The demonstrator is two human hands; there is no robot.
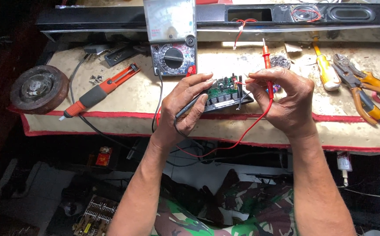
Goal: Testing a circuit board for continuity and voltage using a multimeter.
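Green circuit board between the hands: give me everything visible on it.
The circuit board is small, green, and sits in a black frame or housing, tilted toward the camera at the front edge of the workbench. Small components and silvery connectors stud its top; details are too small to tell. The left hand grips its left side and holds a black probe against it. The right hand brings a red probe to its right edge.

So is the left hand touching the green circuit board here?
Touching. The head view shows the left hand with its fingertips resting on the edge of the green circuit board while gripping the black probe.
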